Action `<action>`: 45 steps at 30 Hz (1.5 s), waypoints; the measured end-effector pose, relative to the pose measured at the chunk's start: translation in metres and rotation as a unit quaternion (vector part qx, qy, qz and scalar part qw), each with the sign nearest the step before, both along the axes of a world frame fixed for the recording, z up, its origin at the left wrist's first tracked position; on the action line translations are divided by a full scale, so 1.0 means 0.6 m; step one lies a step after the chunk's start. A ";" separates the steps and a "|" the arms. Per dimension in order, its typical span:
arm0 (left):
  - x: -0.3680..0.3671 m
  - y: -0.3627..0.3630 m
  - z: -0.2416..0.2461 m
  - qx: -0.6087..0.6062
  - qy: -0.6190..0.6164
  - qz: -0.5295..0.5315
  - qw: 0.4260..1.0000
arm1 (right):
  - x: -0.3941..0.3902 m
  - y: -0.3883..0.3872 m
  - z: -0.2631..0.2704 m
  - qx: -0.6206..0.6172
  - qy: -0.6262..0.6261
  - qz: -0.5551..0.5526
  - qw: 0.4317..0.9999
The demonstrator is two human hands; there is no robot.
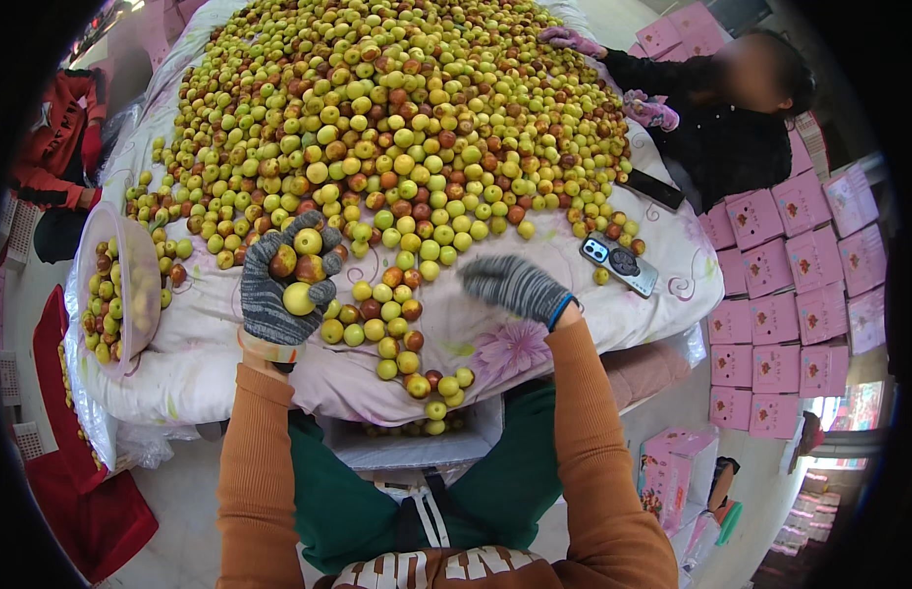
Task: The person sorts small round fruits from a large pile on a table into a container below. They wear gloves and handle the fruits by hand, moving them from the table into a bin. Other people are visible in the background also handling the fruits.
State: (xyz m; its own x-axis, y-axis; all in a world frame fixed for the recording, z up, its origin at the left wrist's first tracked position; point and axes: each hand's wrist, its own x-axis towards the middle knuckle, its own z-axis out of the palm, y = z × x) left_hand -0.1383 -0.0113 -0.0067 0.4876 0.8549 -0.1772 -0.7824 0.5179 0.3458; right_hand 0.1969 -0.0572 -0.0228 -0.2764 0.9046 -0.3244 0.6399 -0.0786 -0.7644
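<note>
My left hand (pixel 285 287), in a grey striped knit glove, is turned palm up and cups several green-and-brown jujubes (pixel 298 299). My right hand (pixel 516 287), in a matching glove with a blue cuff, hovers palm down above the floral bedsheet (pixel 456 324), its fingers blurred and close together. Whether anything is under those fingers is hidden. Between my hands a loose trail of jujubes (pixel 389 311) runs from the large jujube heap (pixel 397 118) towards the sheet's front edge. Below that edge, between my knees, an open box (pixel 419 460) has jujubes in it.
A translucent plastic basket (pixel 141 294) of jujubes leans at the left. On the right lie a phone (pixel 624 266) and a dark phone-like slab (pixel 653 189). A person in floral gloves (pixel 650 110) reaches to the heap; another (pixel 66 140) sits left. Pink cartons (pixel 784 272) are stacked right.
</note>
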 end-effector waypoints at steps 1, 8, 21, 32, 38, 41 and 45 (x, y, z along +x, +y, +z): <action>0.000 0.001 -0.001 0.004 -0.004 -0.003 1.000 | 0.018 0.025 -0.012 0.065 -0.032 -0.135 0.988; -0.001 0.001 0.002 0.006 -0.002 0.014 1.000 | 0.020 0.096 -0.081 0.130 -0.309 -0.189 0.923; -0.018 0.001 0.013 -0.014 0.031 0.069 0.997 | 0.214 -0.352 0.098 -0.214 0.034 -0.405 0.888; -0.036 0.004 0.017 -0.009 0.022 0.097 0.995 | 0.053 -0.217 0.116 -0.054 0.166 -0.168 0.970; -0.050 0.010 0.018 -0.001 0.019 0.100 0.995 | -0.195 -0.025 0.005 0.168 -0.258 0.097 0.946; -0.054 0.009 0.023 -0.008 0.002 0.105 0.994 | -0.248 -0.037 -0.028 0.194 -0.278 0.122 0.933; -0.060 0.009 0.031 -0.014 0.027 0.124 0.992 | -0.236 -0.117 -0.045 0.230 -0.249 0.176 0.924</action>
State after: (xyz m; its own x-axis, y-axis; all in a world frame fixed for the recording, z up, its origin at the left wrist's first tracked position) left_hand -0.1744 -0.0061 0.0121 0.2519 0.9417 -0.2232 -0.8677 0.3219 0.3789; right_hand 0.0553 -0.1275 -0.0496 -0.4990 0.8615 -0.0936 0.8460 0.4609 -0.2680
